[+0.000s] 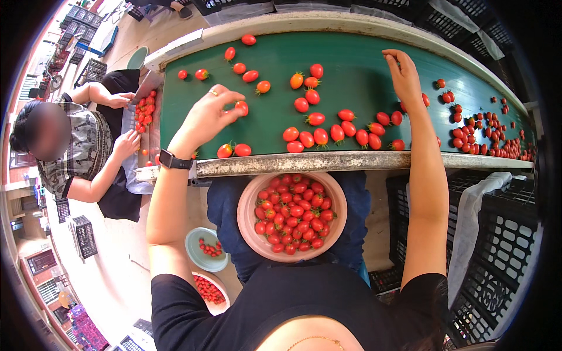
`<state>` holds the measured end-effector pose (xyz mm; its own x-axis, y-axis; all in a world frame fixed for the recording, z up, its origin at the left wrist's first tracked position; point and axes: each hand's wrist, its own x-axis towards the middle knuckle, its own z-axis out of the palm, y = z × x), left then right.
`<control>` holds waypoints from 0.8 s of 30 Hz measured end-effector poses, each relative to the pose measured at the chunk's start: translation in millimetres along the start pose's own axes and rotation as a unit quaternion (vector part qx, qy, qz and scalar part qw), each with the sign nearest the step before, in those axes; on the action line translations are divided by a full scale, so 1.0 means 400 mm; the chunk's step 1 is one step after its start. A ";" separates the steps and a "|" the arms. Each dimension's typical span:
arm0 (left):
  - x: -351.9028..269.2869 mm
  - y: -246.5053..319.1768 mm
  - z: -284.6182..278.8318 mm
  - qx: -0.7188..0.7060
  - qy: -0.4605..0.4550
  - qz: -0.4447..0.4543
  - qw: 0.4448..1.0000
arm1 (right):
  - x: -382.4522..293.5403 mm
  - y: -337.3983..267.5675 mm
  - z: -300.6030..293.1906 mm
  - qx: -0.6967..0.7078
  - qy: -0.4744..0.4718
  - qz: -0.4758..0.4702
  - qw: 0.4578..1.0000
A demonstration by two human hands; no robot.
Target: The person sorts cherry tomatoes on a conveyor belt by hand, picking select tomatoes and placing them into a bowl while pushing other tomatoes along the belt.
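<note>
My left hand [213, 112] is over the left part of a green conveyor belt [263, 127], with a red cherry tomato [241, 108] between thumb and fingertips. My right hand [403, 74] hovers above the belt's far side, fingers slightly bent and apart, with nothing seen in them. Its forearm partly hides some tomatoes. Loose cherry tomatoes [307, 139] lie along the near side of the belt, some with green stems. One tomato [297, 80] looks more orange. On my lap, below the belt's edge, sits a pink basin [248, 215] holding many red tomatoes [294, 210].
A worn metal rail [307, 164] borders the belt's near side. Denser tomatoes [496, 136] cover its right end. At left, another person [88, 140] sits by tomatoes at the belt's end. A light-blue basin [206, 262] and black crates [496, 259] flank me.
</note>
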<state>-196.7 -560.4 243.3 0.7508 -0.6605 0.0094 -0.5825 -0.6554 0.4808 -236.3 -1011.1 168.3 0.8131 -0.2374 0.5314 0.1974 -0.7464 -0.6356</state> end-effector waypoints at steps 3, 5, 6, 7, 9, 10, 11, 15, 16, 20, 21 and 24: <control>-0.003 -0.031 0.017 0.116 -0.027 0.034 0.992 | 0.003 -0.005 0.005 0.022 -0.011 0.022 0.999; -0.002 -0.056 0.015 0.142 -0.020 0.028 0.989 | 0.003 0.006 0.005 0.019 -0.008 0.007 1.000; -0.002 -0.064 0.016 0.114 0.001 0.016 0.993 | 0.002 0.004 0.006 0.019 -0.008 0.007 1.000; -0.005 -0.078 0.014 0.087 0.024 0.003 0.996 | 0.003 -0.005 0.010 0.023 -0.012 0.020 0.999; 0.000 -0.129 0.022 0.036 0.069 0.045 0.996 | 0.002 -0.011 0.010 0.025 -0.014 0.034 0.999; -0.004 -0.125 0.020 -0.198 0.068 -0.050 0.977 | -0.001 -0.008 0.008 0.022 -0.015 0.034 0.999; -0.009 -0.121 0.017 -0.419 0.062 -0.143 0.895 | -0.003 -0.005 0.005 0.019 -0.017 0.034 0.999; -0.038 -0.086 0.017 -0.651 0.066 -0.108 0.749 | -0.004 -0.004 0.005 0.030 -0.029 0.038 0.998; -0.042 -0.083 0.016 -0.650 0.067 -0.108 0.749 | -0.003 0.003 0.007 0.036 -0.028 0.031 0.999; -0.048 -0.059 0.013 -0.721 0.029 -0.094 0.686 | -0.005 -0.007 0.010 0.034 -0.030 0.037 0.998; -0.047 -0.052 0.013 -0.741 0.018 -0.090 0.665 | -0.006 -0.006 0.009 0.033 -0.029 0.037 0.998; -0.042 -0.052 0.021 -0.757 0.004 -0.090 0.648 | -0.008 -0.002 0.007 0.040 -0.027 0.039 0.998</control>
<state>-199.9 -538.7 225.7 0.7688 -0.6178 -0.1650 0.4826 0.3914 0.7836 -237.4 -1008.2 165.6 0.8554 -0.2572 0.4497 0.1745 -0.6743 -0.7176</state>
